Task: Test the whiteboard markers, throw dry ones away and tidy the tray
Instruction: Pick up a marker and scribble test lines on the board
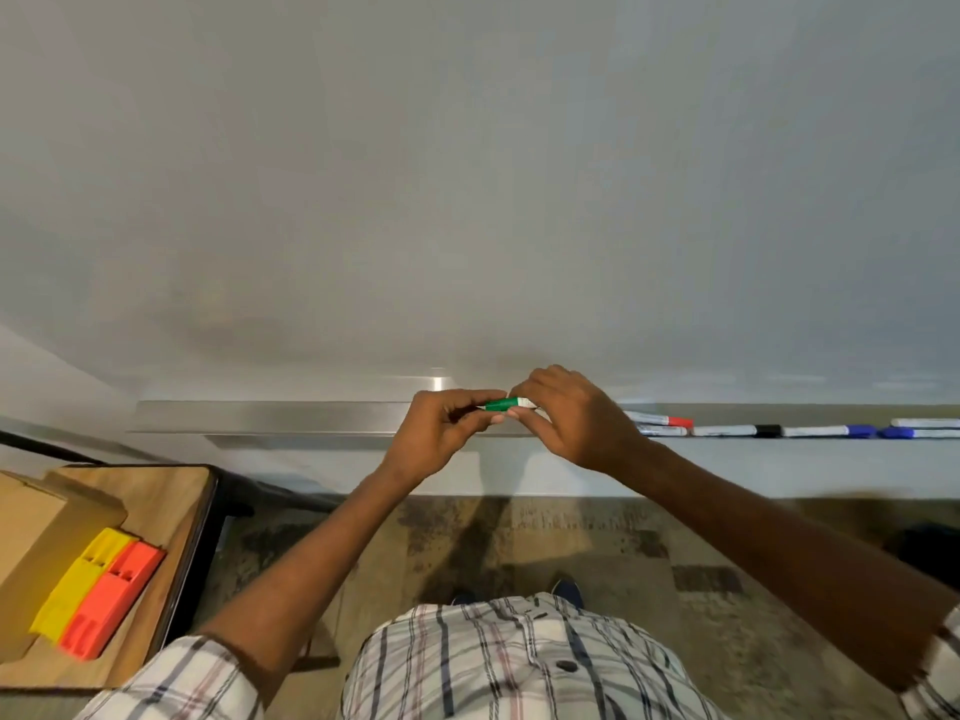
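I hold a green marker (506, 404) level just above the metal tray (291, 415) of the whiteboard (467, 174). My left hand (441, 433) pinches its green cap end. The white barrel sits in my right hand (571, 423). The cap looks seated on the barrel. Further right, several markers lie in the tray: a red-capped marker (662, 420), a black-capped marker (737, 431) and blue-capped markers (831, 431). The whiteboard shows no marks.
A wooden table (166, 511) stands at the lower left with a cardboard box (26, 537), a yellow block (83, 579) and an orange block (114, 595). Patterned floor (519, 543) lies below the tray. A dark object (930, 553) sits at the right edge.
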Motion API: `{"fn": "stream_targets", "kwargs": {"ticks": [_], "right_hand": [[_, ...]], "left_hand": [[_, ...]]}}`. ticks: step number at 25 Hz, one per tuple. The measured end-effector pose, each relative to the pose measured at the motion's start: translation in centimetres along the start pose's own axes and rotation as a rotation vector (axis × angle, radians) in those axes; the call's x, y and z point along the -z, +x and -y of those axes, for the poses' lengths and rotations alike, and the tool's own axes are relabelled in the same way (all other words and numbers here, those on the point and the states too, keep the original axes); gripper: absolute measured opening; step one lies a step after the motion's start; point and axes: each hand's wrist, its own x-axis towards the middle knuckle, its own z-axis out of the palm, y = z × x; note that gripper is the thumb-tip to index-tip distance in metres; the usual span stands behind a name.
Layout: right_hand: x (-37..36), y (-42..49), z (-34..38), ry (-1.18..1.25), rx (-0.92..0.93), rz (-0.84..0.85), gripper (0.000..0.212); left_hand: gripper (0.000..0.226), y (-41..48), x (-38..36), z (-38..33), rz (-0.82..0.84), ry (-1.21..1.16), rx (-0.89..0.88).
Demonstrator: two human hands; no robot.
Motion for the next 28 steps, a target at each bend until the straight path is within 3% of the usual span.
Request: {"fn": "stream_targets", "kwargs": {"ticks": [5,9,15,19,21,25,28], "right_hand": [[3.9,1.8,0.7,-0.066,0.083,-0.014,0.029],[8.1,3.6,2.7,-0.174,-0.05,0.029,0.026],[11.2,4.0,4.0,-0.401,-0.135,0.032,0.032],[12.0,4.4,3.9,-0.385,-0.104,0.044,0.032],[12.4,5.0,3.6,-0.292,-0.092,0.095,0.035],[13.4,5.4,4.1,-0.124,-0.148,0.136,0.036],[14.3,5.8,4.6,-0.071,-0.091,0.101,0.04]], "left_hand": [[0.028,0.9,1.7,-4.8,-0.063,-0.178,0.005],[0.023,1.8,2.4,-8.6,-0.111,-0.324,-0.011],[0.019,2.8,3.4,-12.2,-0.043,-0.287,-0.051],[0.018,3.2,3.9,-12.9,0.009,-0.301,-0.008],[0.021,3.3,4.3,-13.0,0.016,-0.169,-0.033],[0.032,3.3,5.3,-12.7,0.034,0.336,-0.251],[0.041,2.8,5.7,-13.9,0.1,0.528,-0.334]]}}
